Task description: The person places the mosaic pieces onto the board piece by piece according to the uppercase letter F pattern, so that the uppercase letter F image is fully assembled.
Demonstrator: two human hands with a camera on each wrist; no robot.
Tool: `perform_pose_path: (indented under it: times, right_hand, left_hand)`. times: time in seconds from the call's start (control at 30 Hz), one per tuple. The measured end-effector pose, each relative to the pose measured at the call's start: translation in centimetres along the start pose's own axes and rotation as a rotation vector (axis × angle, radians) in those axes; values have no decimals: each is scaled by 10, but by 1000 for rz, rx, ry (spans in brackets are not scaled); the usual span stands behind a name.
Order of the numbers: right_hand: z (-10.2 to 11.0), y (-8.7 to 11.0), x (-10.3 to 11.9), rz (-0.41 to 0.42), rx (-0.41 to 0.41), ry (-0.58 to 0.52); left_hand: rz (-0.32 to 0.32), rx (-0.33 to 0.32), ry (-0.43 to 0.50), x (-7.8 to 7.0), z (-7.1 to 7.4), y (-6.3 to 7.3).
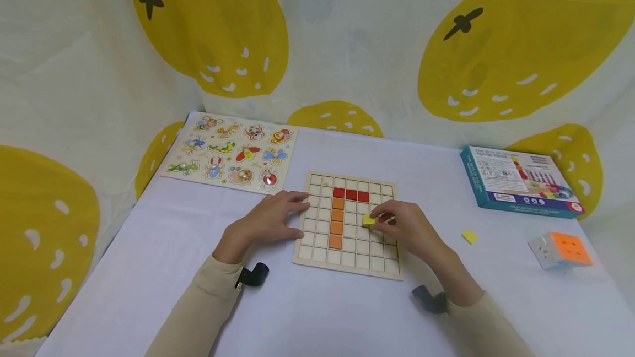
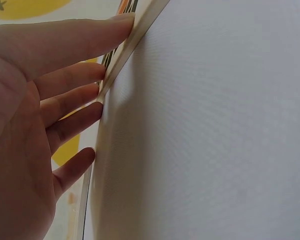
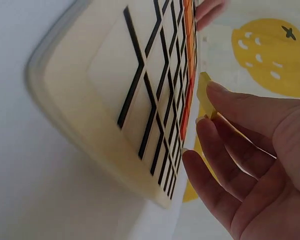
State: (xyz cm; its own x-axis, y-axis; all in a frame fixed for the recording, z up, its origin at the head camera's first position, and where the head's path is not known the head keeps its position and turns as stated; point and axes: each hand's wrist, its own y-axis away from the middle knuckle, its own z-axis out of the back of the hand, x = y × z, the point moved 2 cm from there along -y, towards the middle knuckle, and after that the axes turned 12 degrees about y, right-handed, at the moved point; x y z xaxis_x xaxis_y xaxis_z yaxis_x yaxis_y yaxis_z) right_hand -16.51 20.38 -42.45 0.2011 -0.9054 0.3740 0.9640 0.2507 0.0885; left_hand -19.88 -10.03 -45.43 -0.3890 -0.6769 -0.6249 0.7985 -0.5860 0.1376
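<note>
A square wooden grid board (image 1: pixel 347 270) lies on the table. Red tiles (image 1: pixel 351 195) fill part of an upper row, and an orange column of tiles (image 1: pixel 337 215) runs down below the leftmost red one. My right hand (image 1: pixel 409 226) pinches a yellow tile (image 3: pixel 205 95) between thumb and fingertips, close over the right half of the grid. In the right wrist view the tile is held tilted, off the board's surface. On the other side, my left hand (image 1: pixel 270 216) rests with spread, fairly straight fingers (image 2: pixel 72 77) at the board's left edge.
Another yellow tile (image 1: pixel 469 236) lies on the table to the right. Beyond it are a puzzle cube (image 1: pixel 565 249) with an orange face and a teal-sided box (image 1: pixel 521 180). At the back left lies an insect puzzle board (image 1: pixel 230 153). A lemon-patterned cloth (image 1: pixel 342 43) hangs behind.
</note>
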Motion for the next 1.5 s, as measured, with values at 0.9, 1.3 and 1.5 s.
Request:
perform_pose_path:
  times: [0.9, 1.3, 1.5]
  right_hand:
    - [-21, -23, 24, 122, -60, 99]
    - [-25, -25, 28, 104, -74, 132]
    - [-23, -25, 32, 67, -66, 154]
  left_hand:
    - [11, 6, 18, -1, 1, 0]
    - [23, -2, 18, -5, 2, 0]
    - [24, -1, 17, -5, 1, 0]
